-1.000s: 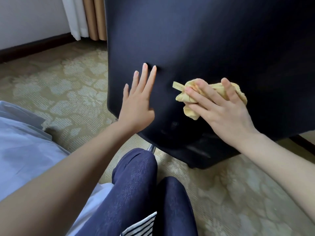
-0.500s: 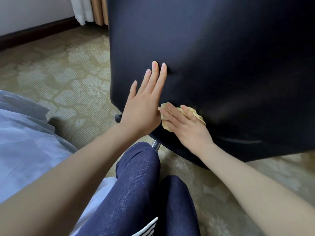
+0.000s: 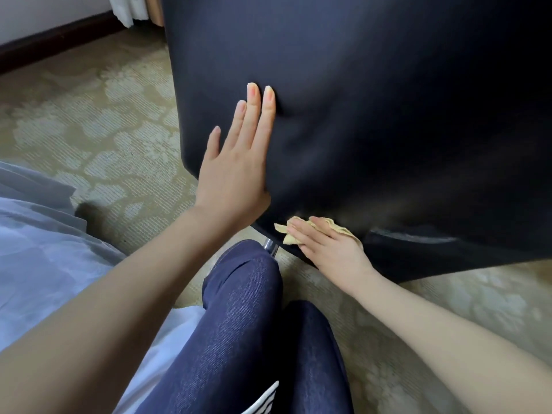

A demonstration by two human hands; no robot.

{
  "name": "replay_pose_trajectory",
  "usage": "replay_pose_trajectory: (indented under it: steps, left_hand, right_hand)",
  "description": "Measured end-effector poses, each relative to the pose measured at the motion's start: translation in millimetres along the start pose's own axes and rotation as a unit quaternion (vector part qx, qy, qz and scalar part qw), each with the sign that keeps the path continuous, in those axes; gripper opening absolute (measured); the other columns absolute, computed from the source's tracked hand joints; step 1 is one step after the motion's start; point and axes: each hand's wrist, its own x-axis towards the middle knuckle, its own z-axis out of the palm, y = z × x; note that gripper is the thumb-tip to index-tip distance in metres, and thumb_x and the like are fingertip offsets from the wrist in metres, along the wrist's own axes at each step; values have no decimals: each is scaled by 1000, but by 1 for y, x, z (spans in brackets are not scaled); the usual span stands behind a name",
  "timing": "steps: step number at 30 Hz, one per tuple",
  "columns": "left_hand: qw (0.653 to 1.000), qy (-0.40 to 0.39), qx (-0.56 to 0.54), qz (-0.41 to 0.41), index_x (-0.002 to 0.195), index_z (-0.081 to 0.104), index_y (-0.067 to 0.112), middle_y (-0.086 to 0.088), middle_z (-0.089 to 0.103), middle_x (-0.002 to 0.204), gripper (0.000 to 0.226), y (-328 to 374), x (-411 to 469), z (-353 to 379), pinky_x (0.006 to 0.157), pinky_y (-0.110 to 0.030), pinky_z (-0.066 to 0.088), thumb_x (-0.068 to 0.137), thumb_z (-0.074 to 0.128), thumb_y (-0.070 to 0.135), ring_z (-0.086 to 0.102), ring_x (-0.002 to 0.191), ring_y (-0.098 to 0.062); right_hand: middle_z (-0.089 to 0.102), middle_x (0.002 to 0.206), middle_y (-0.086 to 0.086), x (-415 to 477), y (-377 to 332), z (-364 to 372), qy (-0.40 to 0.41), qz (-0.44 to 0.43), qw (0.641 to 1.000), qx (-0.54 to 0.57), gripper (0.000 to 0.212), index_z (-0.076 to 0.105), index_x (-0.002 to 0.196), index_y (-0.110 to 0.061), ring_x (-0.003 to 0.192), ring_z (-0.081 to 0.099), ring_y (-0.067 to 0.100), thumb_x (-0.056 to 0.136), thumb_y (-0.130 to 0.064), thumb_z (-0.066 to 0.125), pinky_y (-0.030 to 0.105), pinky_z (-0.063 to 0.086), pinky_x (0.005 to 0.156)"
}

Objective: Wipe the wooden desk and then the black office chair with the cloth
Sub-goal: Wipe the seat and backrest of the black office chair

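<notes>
The back of the black office chair [image 3: 373, 115] fills the upper right of the head view. My left hand [image 3: 239, 165] lies flat against its left side, fingers straight and pointing up. My right hand [image 3: 328, 249] presses a small yellow cloth [image 3: 337, 228] against the chair's lower edge, fingers stretched over the cloth. Most of the cloth is hidden under that hand. The wooden desk is not in view.
Patterned beige carpet [image 3: 98, 124] covers the floor. A chrome chair post [image 3: 270, 245] shows just under the chair, next to my knees in dark jeans [image 3: 239, 309]. White bedding [image 3: 38, 243] lies at the left. A dark skirting board [image 3: 44, 43] and curtains run along the far wall.
My right hand has slid the cloth down and to the left, from the middle of the chair back to its bottom edge. My left hand has stayed flat on the chair.
</notes>
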Motion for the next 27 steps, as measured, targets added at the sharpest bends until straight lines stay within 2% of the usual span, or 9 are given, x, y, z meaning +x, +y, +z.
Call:
replay_pose_trajectory:
  steps: [2,3,5,6,9,13,17,22,27]
  left_hand:
    - [1000,-7,14,-4,150,-17,18,-3,-15,160,112,-2,3,-2,116,-45,14,68,55,-5,-2,148,-20]
    - [1000,-11,21,-9,150,-18,18,-2,-16,159,112,-4,5,-4,116,-46,14,68,55,-5,-3,148,-20]
    - [999,-21,33,-21,149,-19,18,-1,-17,159,111,-6,9,-7,116,-49,12,70,56,-2,-3,148,-20]
    - [999,-28,33,-30,150,-18,19,0,-18,159,110,-5,11,-9,116,-50,11,71,56,-1,-3,148,-20]
    - [997,-41,11,-68,150,-18,19,3,-20,159,104,6,14,-18,117,-50,8,76,54,5,-7,148,-22]
    - [998,-19,-32,-46,151,-14,17,4,-20,159,98,24,7,-27,117,-49,5,78,50,3,-10,147,-23]
    - [997,19,-63,41,151,-12,20,5,-19,159,101,35,-7,-35,117,-46,4,74,49,-2,-11,147,-21]
    - [994,-5,-40,97,151,-14,21,6,-20,158,102,31,-15,-37,117,-41,2,74,48,-4,-12,147,-18]
    - [994,-51,-32,88,150,-18,23,7,-25,157,102,21,-15,-25,117,-42,2,76,46,-5,-13,147,-17]
  right_hand:
    - [13,154,-7,-28,9,0,54,23,998,-21,43,38,144,-14,143,14,16,103,-16,24,38,4,114]
    - [23,152,-11,-41,15,-2,62,33,997,-16,41,45,140,-20,141,23,13,101,-22,35,36,11,114]
    - [38,147,-10,-64,26,-7,82,54,995,-2,38,56,131,-23,137,34,12,94,-27,53,36,19,115]
    - [41,145,-9,-74,32,-11,98,72,993,-2,34,59,129,-22,135,38,12,96,-22,49,37,20,116]
    - [42,145,-5,-98,54,-30,116,142,983,-3,50,60,128,-18,136,36,15,100,-7,21,39,10,117]
    - [34,146,-6,-106,92,-69,157,207,966,1,47,62,126,-18,143,16,21,96,-8,26,41,0,115]
    - [41,145,-5,-97,127,-108,198,273,940,-48,57,59,129,-23,135,38,22,104,-9,9,46,9,112]
    - [43,146,-4,-78,138,-118,227,299,922,-97,39,61,125,-29,134,42,20,103,-15,33,48,23,111]
    - [36,150,-2,-59,116,-98,221,291,927,-86,39,53,133,-27,137,35,19,100,-15,37,47,13,112]
